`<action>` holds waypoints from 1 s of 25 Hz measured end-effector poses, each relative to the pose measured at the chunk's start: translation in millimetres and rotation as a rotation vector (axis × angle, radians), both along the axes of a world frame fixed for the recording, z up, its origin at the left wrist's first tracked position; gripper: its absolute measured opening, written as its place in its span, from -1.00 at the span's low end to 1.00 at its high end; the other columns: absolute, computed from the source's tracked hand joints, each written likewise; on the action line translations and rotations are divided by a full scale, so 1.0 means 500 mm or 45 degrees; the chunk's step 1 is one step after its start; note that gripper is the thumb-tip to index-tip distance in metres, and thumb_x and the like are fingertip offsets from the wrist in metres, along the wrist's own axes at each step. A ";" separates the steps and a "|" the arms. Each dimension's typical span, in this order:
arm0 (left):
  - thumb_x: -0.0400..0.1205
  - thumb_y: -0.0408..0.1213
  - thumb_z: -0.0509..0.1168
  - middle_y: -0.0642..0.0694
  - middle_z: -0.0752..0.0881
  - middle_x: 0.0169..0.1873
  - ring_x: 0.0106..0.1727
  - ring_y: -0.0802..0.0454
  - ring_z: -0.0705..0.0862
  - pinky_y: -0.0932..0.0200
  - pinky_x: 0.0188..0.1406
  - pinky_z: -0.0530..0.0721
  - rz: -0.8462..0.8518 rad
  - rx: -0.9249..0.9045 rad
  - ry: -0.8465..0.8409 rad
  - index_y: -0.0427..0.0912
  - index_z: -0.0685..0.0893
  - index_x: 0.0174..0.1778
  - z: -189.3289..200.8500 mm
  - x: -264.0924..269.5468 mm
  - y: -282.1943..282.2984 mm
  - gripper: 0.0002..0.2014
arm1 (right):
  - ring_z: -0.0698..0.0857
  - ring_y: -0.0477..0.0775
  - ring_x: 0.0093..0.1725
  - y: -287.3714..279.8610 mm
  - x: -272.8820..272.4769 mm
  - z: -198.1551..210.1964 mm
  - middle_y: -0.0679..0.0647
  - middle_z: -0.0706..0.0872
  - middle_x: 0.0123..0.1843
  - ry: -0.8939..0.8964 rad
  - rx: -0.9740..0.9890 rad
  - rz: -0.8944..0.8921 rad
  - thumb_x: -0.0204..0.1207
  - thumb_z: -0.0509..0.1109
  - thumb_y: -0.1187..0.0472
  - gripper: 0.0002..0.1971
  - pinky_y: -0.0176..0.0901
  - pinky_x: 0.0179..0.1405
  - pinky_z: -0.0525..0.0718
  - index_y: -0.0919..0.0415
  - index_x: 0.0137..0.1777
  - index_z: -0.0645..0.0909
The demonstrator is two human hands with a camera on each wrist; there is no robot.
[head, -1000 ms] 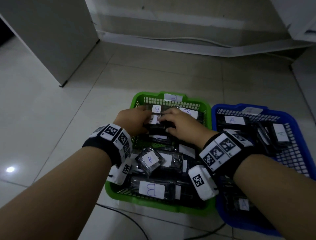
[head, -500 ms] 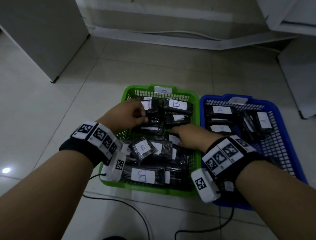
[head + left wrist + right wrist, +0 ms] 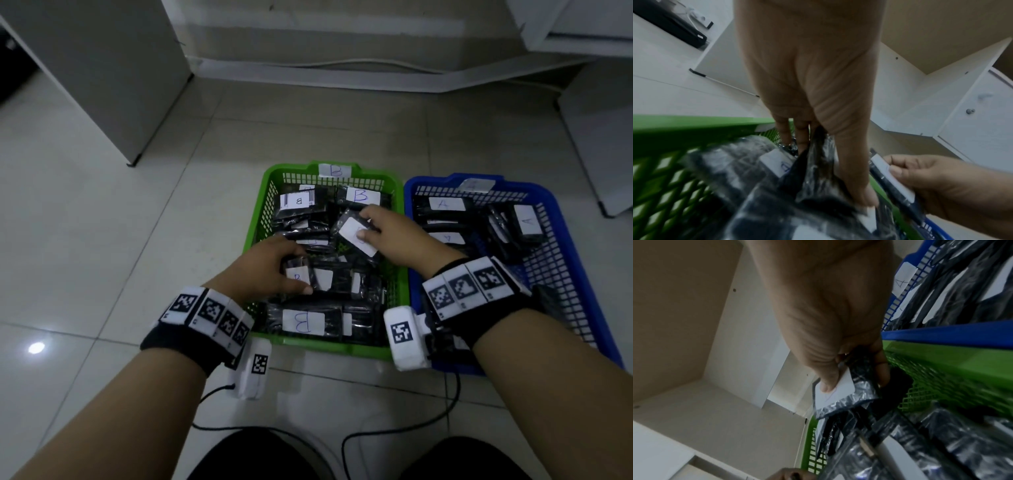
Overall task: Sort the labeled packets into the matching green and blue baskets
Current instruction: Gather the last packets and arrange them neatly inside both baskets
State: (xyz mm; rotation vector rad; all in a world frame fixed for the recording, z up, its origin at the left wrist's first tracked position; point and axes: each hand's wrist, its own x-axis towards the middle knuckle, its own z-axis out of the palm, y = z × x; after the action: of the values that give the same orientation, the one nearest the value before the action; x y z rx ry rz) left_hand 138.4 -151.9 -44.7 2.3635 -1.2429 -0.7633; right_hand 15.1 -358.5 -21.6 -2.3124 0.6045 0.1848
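Observation:
The green basket (image 3: 260,219) marked B holds several black packets with white B labels. To its right stands the blue basket (image 3: 582,274) with A-labelled packets. My left hand (image 3: 297,271) is low over the green basket's near middle and grips a small black B-labelled packet (image 3: 296,276) between thumb and fingers. That grip also shows in the left wrist view around the same packet (image 3: 818,164). Over the basket's far right part, my right hand (image 3: 363,224) pinches a tilted white-labelled packet (image 3: 352,240). My thumb covers its letter. The same packet (image 3: 836,391) is pinched in the right wrist view.
A white cabinet (image 3: 102,68) stands on the tiled floor at the back left, and more white furniture (image 3: 599,137) at the right. Black cables (image 3: 394,431) trail on the floor in front of the baskets. My dark-clothed knees (image 3: 260,459) are at the bottom edge.
My left hand has drawn back from the basket's far left to its near middle and taken a B packet. My right hand has moved farther in and lifted a packet.

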 end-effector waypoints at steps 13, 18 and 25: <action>0.46 -0.04 0.50 0.04 0.60 -0.12 -0.11 0.02 0.60 0.23 -0.27 0.48 0.301 -0.066 -0.028 -0.04 0.52 0.07 0.013 -0.007 0.043 -0.62 | 0.61 0.10 0.15 0.062 -0.012 -0.033 0.11 0.54 0.21 0.201 0.113 0.314 0.46 0.49 0.06 -0.56 -0.05 0.21 0.60 -0.04 0.32 0.48; 0.53 0.05 0.40 -0.05 0.66 -0.03 -0.10 -0.04 0.59 0.12 -0.13 0.51 0.165 0.164 -0.070 -0.08 0.41 0.19 0.010 0.002 0.043 -0.55 | 0.66 0.08 0.05 0.018 -0.017 -0.001 0.07 0.65 0.07 0.070 0.237 -0.062 0.44 0.51 0.21 -0.61 -0.10 0.00 0.62 0.13 0.22 0.48; 0.45 0.12 0.44 0.01 0.58 -0.14 -0.10 -0.01 0.58 0.09 -0.07 0.55 0.200 0.193 -0.023 0.00 0.43 0.05 0.021 0.010 0.036 -0.56 | 0.66 0.14 0.06 0.027 -0.024 0.005 0.13 0.67 0.12 0.408 0.046 0.210 0.46 0.46 0.15 -0.65 -0.03 0.05 0.62 0.15 0.23 0.53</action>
State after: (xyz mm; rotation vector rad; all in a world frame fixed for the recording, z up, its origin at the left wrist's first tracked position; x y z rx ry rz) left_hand 143.3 -133.8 -34.3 2.5585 -1.0239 -0.8123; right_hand 3.0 -345.2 -19.3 -2.3143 0.5594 0.6479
